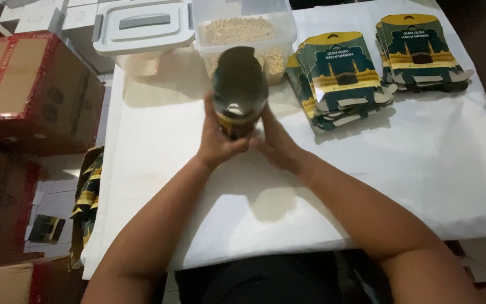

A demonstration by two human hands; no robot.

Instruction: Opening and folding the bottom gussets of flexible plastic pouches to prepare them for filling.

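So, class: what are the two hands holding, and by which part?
Both hands, left hand and right hand, hold a dark pouch-like package by its lower end, one on each side.

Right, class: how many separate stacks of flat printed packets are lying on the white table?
2. One stack lies just right of the clear tub of pale grains; the other stack lies at the table's far right. More packets may sit in the box on the floor at left, partly hidden.

dk green/gold pouch [239, 90], white tablecloth [423, 152], red-taped brown box [35, 90], beige pellets [237, 31]
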